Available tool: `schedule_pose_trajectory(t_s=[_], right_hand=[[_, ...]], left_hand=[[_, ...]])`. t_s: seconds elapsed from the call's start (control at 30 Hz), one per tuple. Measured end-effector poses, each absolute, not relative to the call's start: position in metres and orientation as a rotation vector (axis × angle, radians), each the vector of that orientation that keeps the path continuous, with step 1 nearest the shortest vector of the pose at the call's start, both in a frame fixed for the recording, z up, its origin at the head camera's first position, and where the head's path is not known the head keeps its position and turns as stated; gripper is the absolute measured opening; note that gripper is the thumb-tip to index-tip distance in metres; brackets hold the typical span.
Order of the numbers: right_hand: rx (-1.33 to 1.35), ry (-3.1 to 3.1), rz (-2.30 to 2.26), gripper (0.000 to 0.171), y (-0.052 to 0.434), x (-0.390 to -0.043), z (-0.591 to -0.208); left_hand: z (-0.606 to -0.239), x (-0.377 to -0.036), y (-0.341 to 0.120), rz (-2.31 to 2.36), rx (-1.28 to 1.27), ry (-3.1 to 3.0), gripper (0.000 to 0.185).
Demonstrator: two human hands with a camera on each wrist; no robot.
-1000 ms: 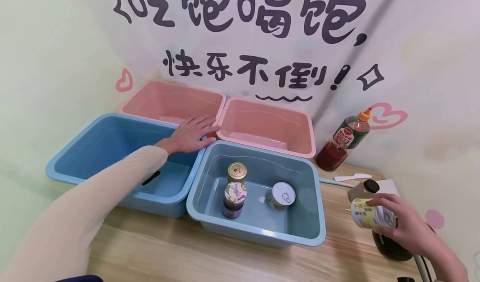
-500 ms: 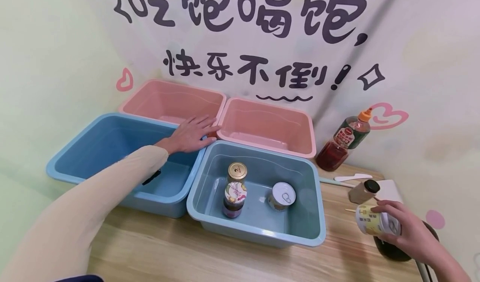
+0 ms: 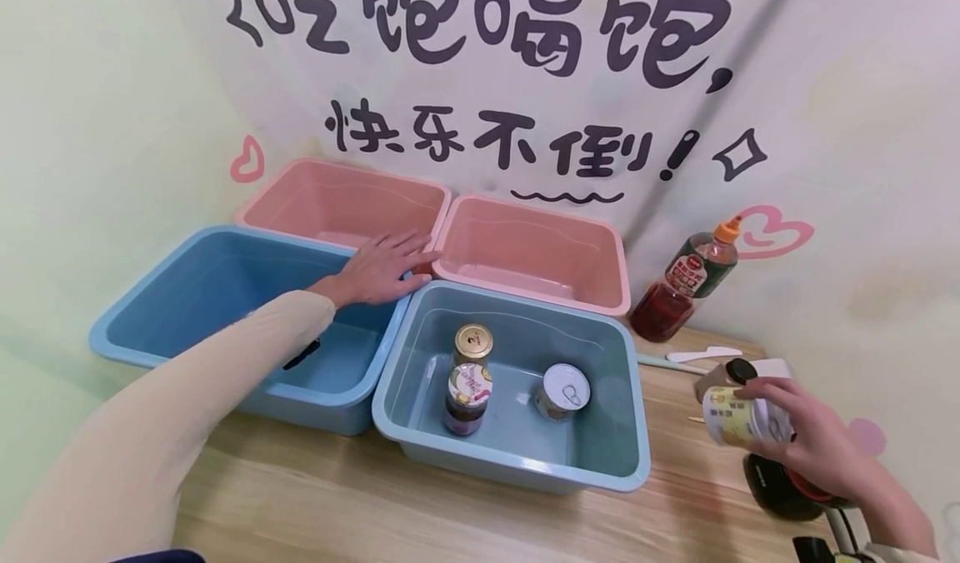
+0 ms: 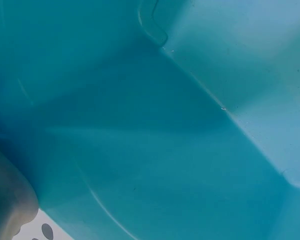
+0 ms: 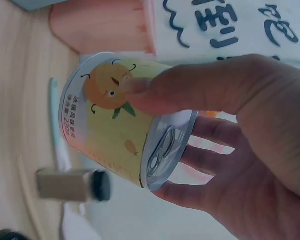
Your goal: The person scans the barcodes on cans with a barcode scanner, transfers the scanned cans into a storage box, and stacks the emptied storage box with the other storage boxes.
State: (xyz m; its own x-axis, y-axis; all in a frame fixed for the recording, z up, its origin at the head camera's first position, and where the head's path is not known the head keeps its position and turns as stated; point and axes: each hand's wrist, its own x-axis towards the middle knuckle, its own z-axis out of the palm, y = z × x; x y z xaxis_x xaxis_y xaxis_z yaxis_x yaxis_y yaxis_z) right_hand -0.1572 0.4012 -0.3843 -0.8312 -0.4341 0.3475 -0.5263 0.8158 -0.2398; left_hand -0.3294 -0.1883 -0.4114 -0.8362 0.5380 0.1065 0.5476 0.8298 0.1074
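My right hand [image 3: 813, 434] grips a yellow-labelled tin can [image 3: 738, 417] above the right part of the table. In the right wrist view the can [image 5: 112, 135] lies tilted on its side, its pull-tab end toward the palm, thumb across the cartoon orange on its label. My left hand [image 3: 381, 270] rests with fingers spread where the bin rims meet. The left wrist view shows mostly the blue bin's inside [image 4: 140, 170]. In the right blue bin [image 3: 517, 471] stand a gold-lidded jar [image 3: 474, 342], a jar with a patterned lid [image 3: 468, 401] and a pull-tab can [image 3: 562, 391].
Two pink bins [image 3: 528, 292] stand behind the left blue bin [image 3: 172, 296] and the right one. Along the right lie a sauce bottle [image 3: 686, 280], a black-capped jar [image 3: 723, 377], a white utensil [image 3: 703, 353] and a round black object [image 3: 780, 488]. A printed cloth [image 3: 525, 72] hangs behind.
My right hand with the can dipped slightly down and right, then came back up and left. My left hand stays on the rims, and the jars and can in the bin have not moved.
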Motion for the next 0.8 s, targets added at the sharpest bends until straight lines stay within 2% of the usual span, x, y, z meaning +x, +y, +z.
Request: schedule_pose_trajectory(t_s=[0.4,0.8], right_hand=[[0.807,-2.782,0.432,0.063,0.347,-0.212,-0.322],[0.793,-2.974,0.61,0.054,0.259,-0.287,-0.29]], left_hand=[[-0.413,-0.331,-0.189,-0.207,-0.884,-2.925,0.061],[-0.413,-0.33,-0.189,-0.217,-0.89,-2.925,0.06]])
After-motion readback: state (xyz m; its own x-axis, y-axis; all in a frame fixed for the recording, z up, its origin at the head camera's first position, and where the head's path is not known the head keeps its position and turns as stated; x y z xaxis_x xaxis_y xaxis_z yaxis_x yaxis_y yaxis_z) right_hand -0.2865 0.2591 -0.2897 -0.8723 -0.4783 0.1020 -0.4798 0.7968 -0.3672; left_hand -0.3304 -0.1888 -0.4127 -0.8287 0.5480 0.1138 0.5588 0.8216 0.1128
